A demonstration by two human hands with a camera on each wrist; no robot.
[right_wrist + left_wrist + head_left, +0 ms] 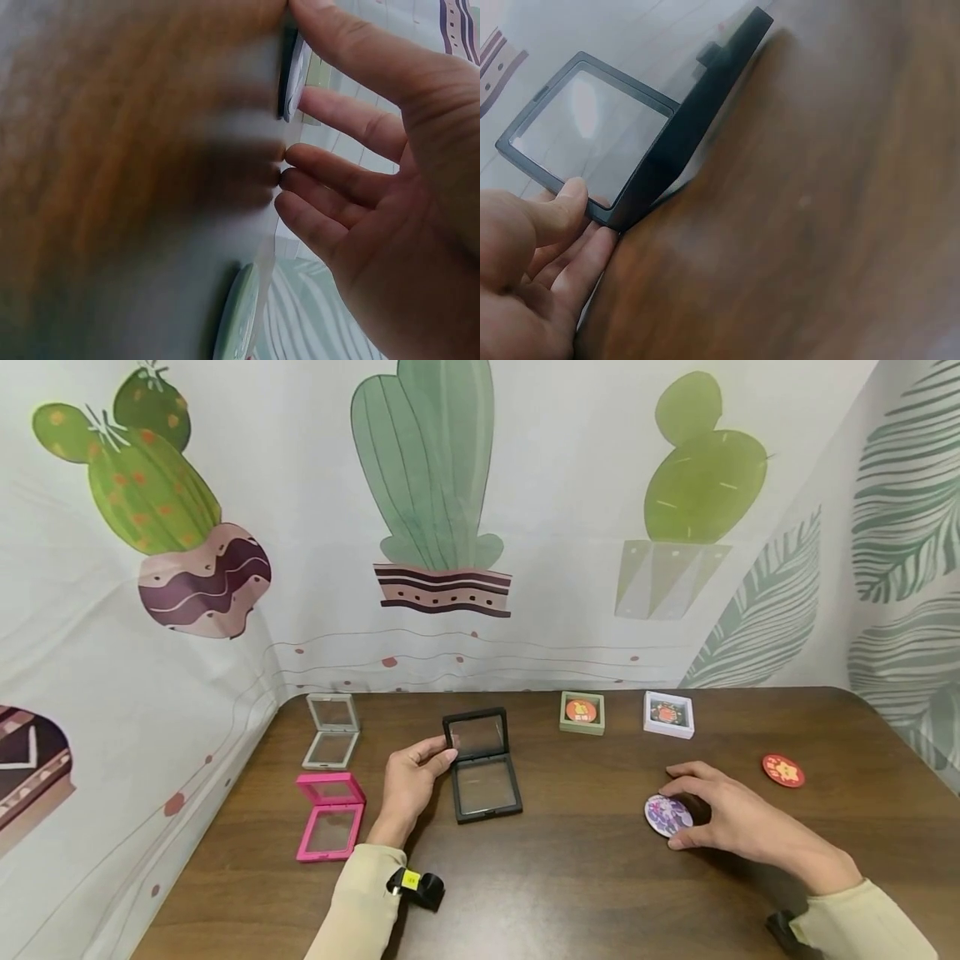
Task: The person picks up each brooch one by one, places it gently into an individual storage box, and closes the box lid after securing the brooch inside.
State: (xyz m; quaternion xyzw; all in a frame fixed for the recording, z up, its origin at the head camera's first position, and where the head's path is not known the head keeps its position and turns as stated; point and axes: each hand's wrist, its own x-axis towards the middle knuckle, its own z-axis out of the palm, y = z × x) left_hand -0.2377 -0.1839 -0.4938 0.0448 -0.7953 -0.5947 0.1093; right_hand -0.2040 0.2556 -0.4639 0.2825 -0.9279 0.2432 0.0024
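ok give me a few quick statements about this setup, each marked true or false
1. The left hand pinches the black frame. True.
2. The pink frame is closed flat. False: the pink frame stands open, one half tilted up.
3. The right hand has its thumb and a finger at the edge of the purple badge. True.
4. The red star badge sits inside a case. False: the red star badge lies on the table.
5. In the head view, the green case is left of the white case. True.
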